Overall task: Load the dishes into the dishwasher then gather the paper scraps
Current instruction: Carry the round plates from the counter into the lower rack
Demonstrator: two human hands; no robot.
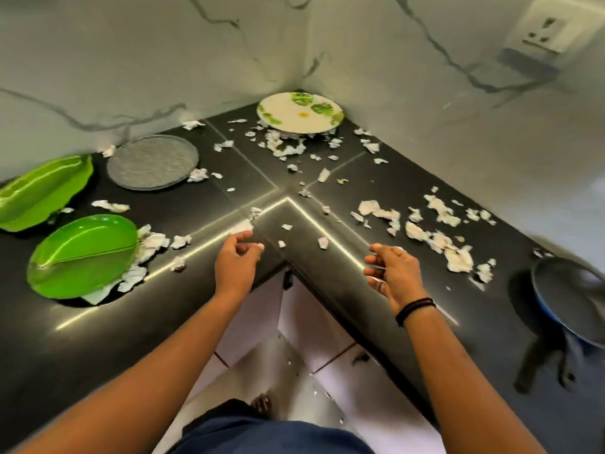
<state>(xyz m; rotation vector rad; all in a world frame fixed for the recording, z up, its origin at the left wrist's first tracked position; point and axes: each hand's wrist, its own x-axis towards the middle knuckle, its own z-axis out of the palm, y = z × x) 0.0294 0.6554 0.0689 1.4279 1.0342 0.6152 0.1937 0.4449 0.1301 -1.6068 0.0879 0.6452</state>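
Note:
Torn white paper scraps lie scattered over a black L-shaped counter. At the left are a green leaf-shaped plate, a second green plate farther back and a clear glass plate. A white plate with green leaf print sits in the far corner, partly on scraps. My left hand hovers over the counter's inner corner, fingers loosely curled, holding nothing. My right hand is beside it over the front edge, fingers relaxed and empty.
A dark frying pan with a black handle sits at the right, near the counter's front edge. Marble-patterned walls meet behind the corner, with a wall socket at upper right. A few scraps lie on the light floor tiles below.

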